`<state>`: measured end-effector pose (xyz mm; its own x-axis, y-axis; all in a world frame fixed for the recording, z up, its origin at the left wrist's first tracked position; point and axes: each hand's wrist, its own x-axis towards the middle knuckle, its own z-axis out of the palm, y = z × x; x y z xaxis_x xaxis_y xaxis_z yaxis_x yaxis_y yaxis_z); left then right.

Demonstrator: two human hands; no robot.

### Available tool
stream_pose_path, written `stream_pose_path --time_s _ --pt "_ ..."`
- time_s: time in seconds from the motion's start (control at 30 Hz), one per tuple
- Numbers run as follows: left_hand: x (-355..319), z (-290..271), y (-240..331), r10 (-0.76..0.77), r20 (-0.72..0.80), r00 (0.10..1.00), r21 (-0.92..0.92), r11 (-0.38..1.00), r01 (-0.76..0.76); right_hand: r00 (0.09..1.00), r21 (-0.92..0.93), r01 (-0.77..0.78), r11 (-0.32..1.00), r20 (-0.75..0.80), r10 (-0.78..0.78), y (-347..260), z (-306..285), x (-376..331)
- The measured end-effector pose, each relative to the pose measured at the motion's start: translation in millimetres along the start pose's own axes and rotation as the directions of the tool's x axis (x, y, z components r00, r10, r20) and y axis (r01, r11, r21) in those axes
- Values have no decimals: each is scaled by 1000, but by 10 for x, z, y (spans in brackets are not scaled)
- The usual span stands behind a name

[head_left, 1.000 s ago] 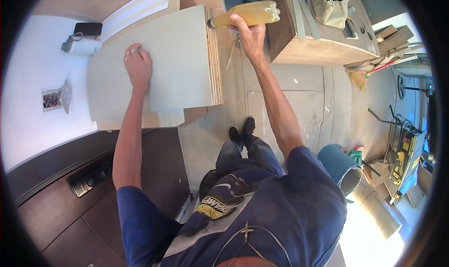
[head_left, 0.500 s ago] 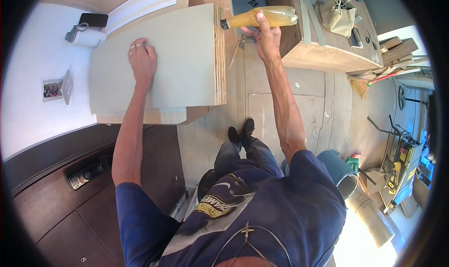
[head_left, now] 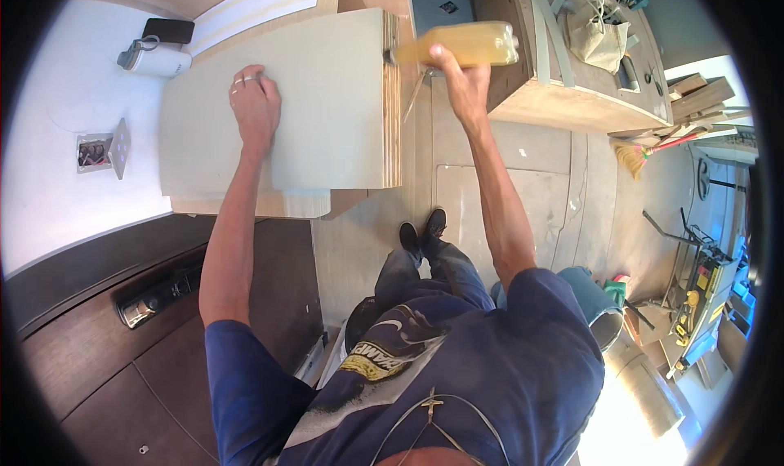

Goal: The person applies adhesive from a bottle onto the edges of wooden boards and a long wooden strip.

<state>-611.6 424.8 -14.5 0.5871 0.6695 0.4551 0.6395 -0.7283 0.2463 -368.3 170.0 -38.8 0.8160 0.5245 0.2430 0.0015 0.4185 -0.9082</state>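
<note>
Person in a dark blue shirt, both arms extended toward 12 o'clock. Left hand (head_left: pixel 255 107) lies palm-down with fingers spread flat on the pale grey-faced rectangular plywood panel (head_left: pixel 327 98), pressing near its 10 o'clock region, nothing gripped. Panel shows its layered wooden edge along the 3 o'clock side. Right hand (head_left: pixel 461 78) is clenched around a translucent yellow plastic bottle (head_left: pixel 461 45) held horizontally, its nozzle at the panel's layered edge near the upper corner; contact cannot be confirmed. At 9 o'clock of the panel, a white wall with an open electrical box (head_left: pixel 102 149). Beyond, at 1 o'clock, a wooden workbench (head_left: pixel 572 98) carrying a beige bag (head_left: pixel 600 37); a straw broom (head_left: pixel 653 151) lies at 3 o'clock
</note>
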Motion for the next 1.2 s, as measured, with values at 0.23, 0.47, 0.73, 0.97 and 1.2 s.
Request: stream_pose_path --time_s 0.23,0.47,0.73,0.97,1.2 --pt "50 3 19 33 22 999 4 999 -33 998 71 34 997 -58 -29 47 88 273" --pt "14 -66 104 -9 19 1000 -5 1000 9 998 76 0 997 -60 5 54 68 185" --pt "26 -22 110 -1 24 1000 -9 1000 1 991 96 81 992 -112 -70 179 183 741" --pt "37 -18 59 50 20 999 7 999 -51 991 126 97 987 -106 -84 244 101 822" --pt "20 -53 123 10 -2 1000 -3 1000 -10 991 87 108 990 -92 -100 182 238 835"
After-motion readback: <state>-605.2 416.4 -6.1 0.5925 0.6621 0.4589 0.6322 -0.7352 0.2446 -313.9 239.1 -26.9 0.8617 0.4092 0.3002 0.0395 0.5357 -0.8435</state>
